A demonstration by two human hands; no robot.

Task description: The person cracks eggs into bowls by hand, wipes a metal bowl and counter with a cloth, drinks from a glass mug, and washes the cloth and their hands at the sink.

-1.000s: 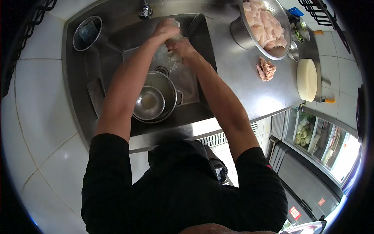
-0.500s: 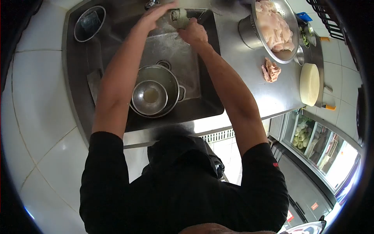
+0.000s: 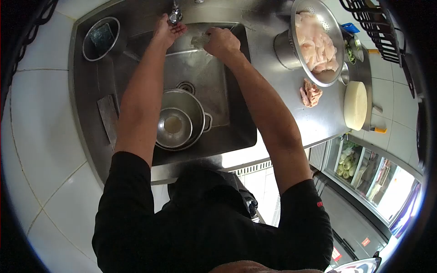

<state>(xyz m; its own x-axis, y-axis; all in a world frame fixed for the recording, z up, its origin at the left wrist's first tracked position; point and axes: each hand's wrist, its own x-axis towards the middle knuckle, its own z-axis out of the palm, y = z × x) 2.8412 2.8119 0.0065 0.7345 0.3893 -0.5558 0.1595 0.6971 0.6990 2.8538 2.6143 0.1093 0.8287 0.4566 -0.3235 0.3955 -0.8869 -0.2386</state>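
Two bare hands are out over the far end of one grey, rectangular steel sink (image 3: 236,132). The left hand (image 3: 169,32) is open, palm showing and fingers apart, just beside one shiny chrome faucet (image 3: 175,16); it grips nothing I can see. The right hand (image 3: 223,42) is curled, its fingers closed on one pale greenish, limp, crumpled piece (image 3: 199,42) that hangs to its left, above the sink's far edge. I can't tell what that piece is made of.

Nearer the person, one round steel pot (image 3: 196,107) stands in the sink, with one side handle in sight, and inside it sits one smaller round metal bowl (image 3: 186,132). One round drain (image 3: 185,88) shows just beyond the pot. To the left I count one more metal bowl, tilted, with a dark blue-green lump (image 3: 102,37) in it, and one flat, dark grey rectangular slab (image 3: 108,117) lying near the left forearm.

On the steel counter (image 3: 268,86) to the right, one large perforated steel colander (image 3: 324,81) holds pale pink raw meat pieces (image 3: 312,41), too many overlapping to count. Nearby are one small pinkish meat clump (image 3: 311,93) and one thick, round, cream-coloured block (image 3: 355,105).
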